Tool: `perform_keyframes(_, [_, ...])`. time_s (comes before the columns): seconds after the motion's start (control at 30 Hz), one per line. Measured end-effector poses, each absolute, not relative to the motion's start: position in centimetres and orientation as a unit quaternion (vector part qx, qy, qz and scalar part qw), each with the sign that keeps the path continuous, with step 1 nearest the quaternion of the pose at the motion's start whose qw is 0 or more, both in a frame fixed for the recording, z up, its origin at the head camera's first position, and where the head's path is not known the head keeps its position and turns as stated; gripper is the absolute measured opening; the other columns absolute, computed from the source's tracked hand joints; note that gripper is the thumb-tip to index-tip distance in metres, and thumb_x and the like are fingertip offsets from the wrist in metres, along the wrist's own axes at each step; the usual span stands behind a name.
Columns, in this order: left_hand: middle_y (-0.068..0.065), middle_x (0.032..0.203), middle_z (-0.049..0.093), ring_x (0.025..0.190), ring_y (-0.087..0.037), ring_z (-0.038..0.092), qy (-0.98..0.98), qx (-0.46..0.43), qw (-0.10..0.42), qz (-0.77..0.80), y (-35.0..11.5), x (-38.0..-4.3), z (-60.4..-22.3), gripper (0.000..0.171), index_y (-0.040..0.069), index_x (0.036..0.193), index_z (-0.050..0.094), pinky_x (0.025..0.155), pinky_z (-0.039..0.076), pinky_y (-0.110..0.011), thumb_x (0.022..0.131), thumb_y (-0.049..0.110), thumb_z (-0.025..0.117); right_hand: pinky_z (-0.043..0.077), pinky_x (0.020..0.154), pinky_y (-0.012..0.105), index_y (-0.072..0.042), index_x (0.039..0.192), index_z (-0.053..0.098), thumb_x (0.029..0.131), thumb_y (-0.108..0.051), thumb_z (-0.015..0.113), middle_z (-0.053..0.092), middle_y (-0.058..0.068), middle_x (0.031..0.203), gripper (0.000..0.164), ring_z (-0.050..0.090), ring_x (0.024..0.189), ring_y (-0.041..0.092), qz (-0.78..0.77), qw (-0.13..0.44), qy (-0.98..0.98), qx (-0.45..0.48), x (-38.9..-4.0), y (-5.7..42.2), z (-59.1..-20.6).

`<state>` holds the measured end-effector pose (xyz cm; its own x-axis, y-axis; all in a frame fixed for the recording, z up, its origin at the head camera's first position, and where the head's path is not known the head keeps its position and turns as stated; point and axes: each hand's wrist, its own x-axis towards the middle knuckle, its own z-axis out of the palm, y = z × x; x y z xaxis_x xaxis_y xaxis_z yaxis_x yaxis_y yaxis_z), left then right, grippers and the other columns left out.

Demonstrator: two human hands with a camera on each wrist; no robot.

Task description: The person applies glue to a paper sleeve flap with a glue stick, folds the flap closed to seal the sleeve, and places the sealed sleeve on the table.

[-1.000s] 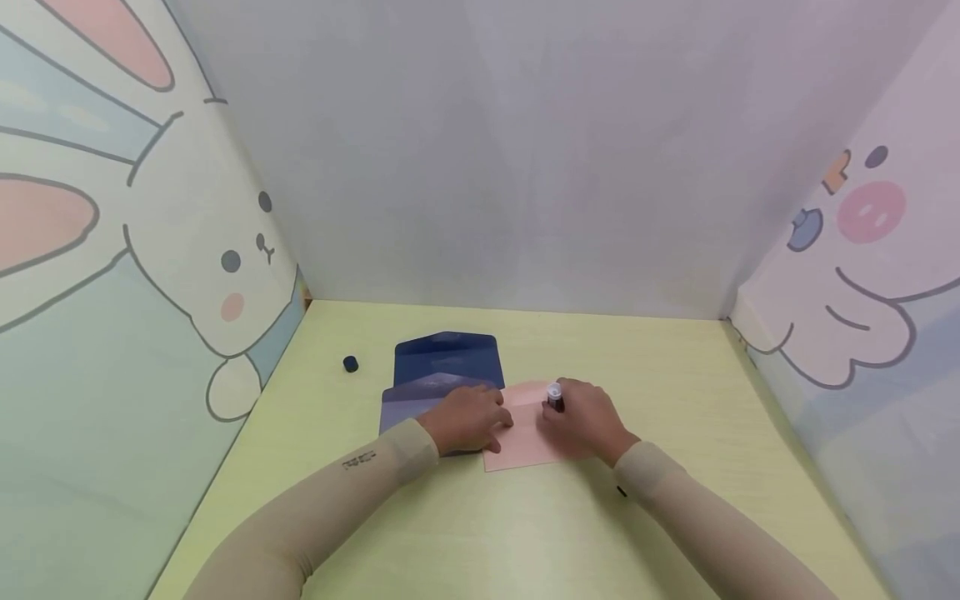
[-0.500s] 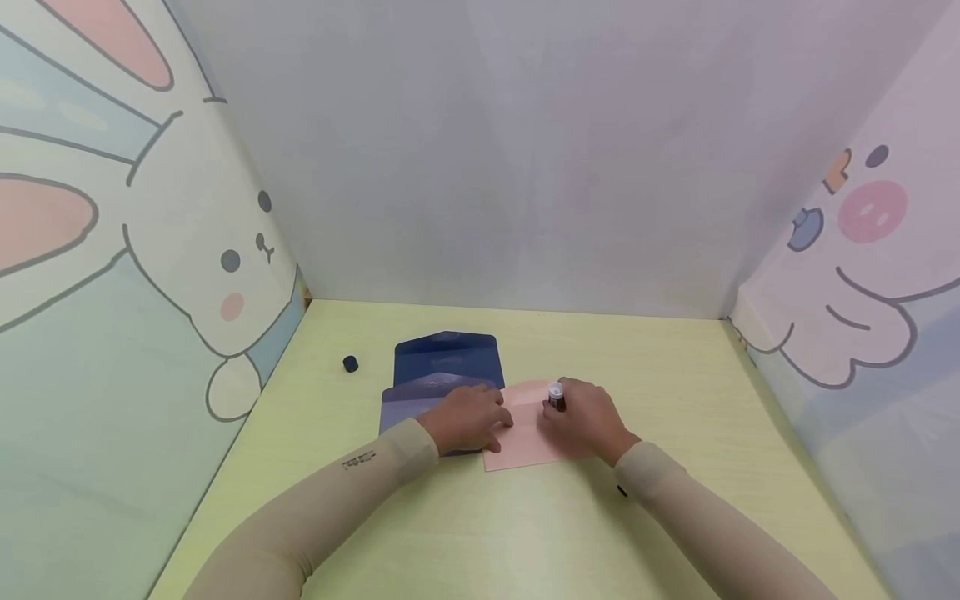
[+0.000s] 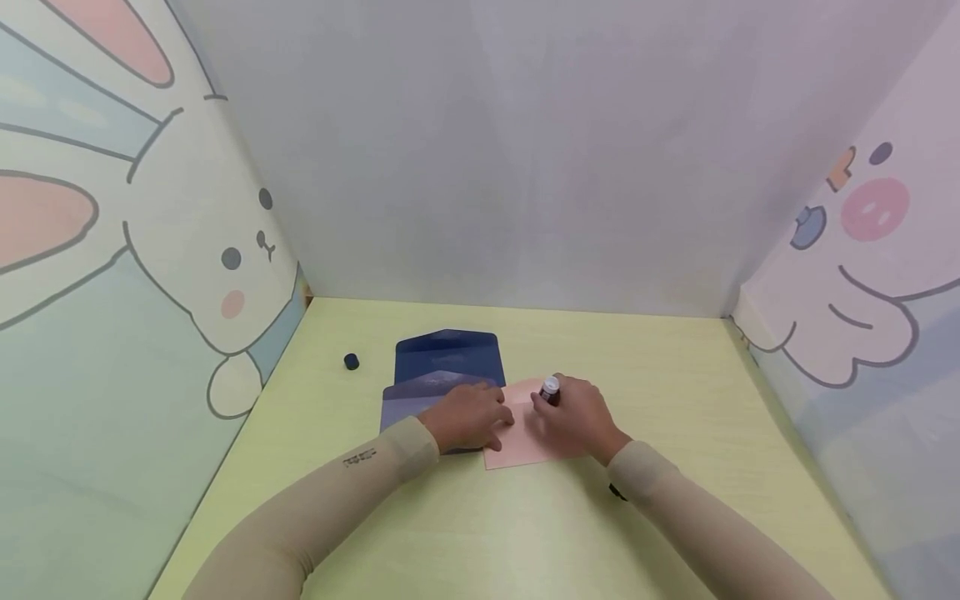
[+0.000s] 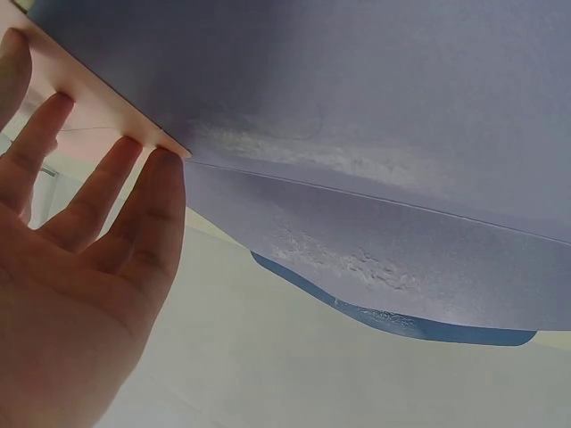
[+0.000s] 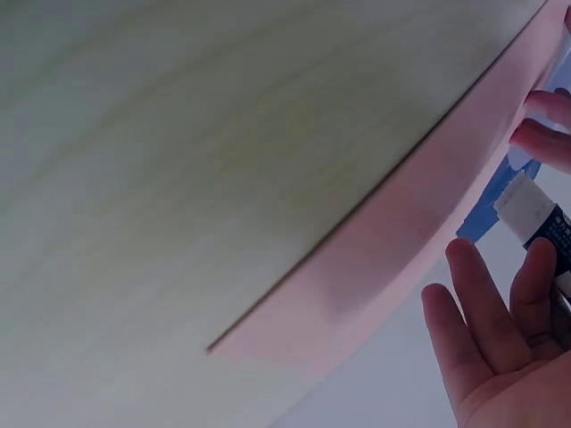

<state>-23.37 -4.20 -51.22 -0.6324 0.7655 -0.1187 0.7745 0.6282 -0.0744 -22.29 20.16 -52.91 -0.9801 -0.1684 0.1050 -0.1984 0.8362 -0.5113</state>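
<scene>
A pink paper envelope [image 3: 517, 454] lies flat in the head view, its flap toward the back. My left hand [image 3: 468, 417] rests its spread fingertips on the pink envelope's left edge; the left wrist view shows those fingers [image 4: 134, 192] nearly straight. In my right hand [image 3: 581, 417] a glue stick [image 3: 551, 388], dark-bodied with a white end, is pinched over the envelope's flap area. The right wrist view shows the glue stick [image 5: 535, 218] tilted between thumb and fingers. Left of the pink envelope lies a purple envelope [image 3: 401, 408], overlapping a dark blue envelope [image 3: 450, 357] behind it.
A small dark cap [image 3: 351, 362] stands at the back left of the pale yellow table [image 3: 480, 542]. Whitish smears mark the purple envelope's flap [image 4: 357, 267]. Walls with a rabbit drawing [image 3: 195, 275] and a pig drawing [image 3: 862, 275] bound the sides.
My right hand has shifted slightly left with the glue stick, which now leans more. My left hand keeps its place on the pink envelope.
</scene>
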Motion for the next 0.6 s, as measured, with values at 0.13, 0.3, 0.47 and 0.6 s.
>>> perform_keyframes(0.13, [0.005, 0.131, 0.074, 0.119, -0.017, 0.068, 0.899, 0.432, 0.032, -0.056, -4.4, -23.3, -51.1, 0.044, 0.039, 0.133, 0.076, 0.102, 0.059, -0.034, 0.093, 0.056, 0.081, 0.048, 0.069, 0.031, -0.019, 0.088, 0.065, 0.101, -0.044, 0.073, 0.063, -0.003, 0.073, 0.029, 0.057, 0.068, 0.014, 0.269, 0.021, -0.955, 0.122, -22.1, 18.6, -52.9])
perform_keyframes(0.3, [0.004, 0.130, 0.075, 0.120, -0.017, 0.068, 0.902, 0.428, 0.036, -0.051, -4.2, -23.1, -50.8, 0.044, 0.037, 0.132, 0.077, 0.102, 0.060, -0.035, 0.093, 0.055, 0.082, 0.047, 0.066, 0.030, -0.020, 0.085, 0.065, 0.100, -0.042, 0.075, 0.061, -0.005, 0.072, 0.028, 0.055, 0.065, 0.012, 0.243, 0.020, -0.958, 0.153, -22.3, 17.6, -53.2])
perform_keyframes(0.47, [0.003, 0.131, 0.075, 0.120, -0.018, 0.068, 0.902, 0.426, 0.039, -0.053, -4.2, -23.1, -50.7, 0.045, 0.037, 0.133, 0.077, 0.103, 0.060, -0.035, 0.093, 0.056, 0.082, 0.048, 0.067, 0.029, -0.021, 0.086, 0.066, 0.099, -0.042, 0.077, 0.062, -0.007, 0.072, 0.027, 0.056, 0.065, 0.011, 0.221, 0.023, -0.962, 0.157, -22.5, 17.5, -53.5])
perform_keyframes(0.6, [0.003, 0.130, 0.075, 0.119, -0.018, 0.068, 0.902, 0.427, 0.037, -0.052, -4.3, -23.1, -50.9, 0.045, 0.037, 0.133, 0.077, 0.102, 0.060, -0.035, 0.093, 0.056, 0.082, 0.049, 0.069, 0.030, -0.021, 0.087, 0.067, 0.098, -0.042, 0.078, 0.062, -0.007, 0.073, 0.026, 0.057, 0.066, 0.012, 0.219, 0.021, -0.963, 0.154, -22.5, 17.8, -53.6])
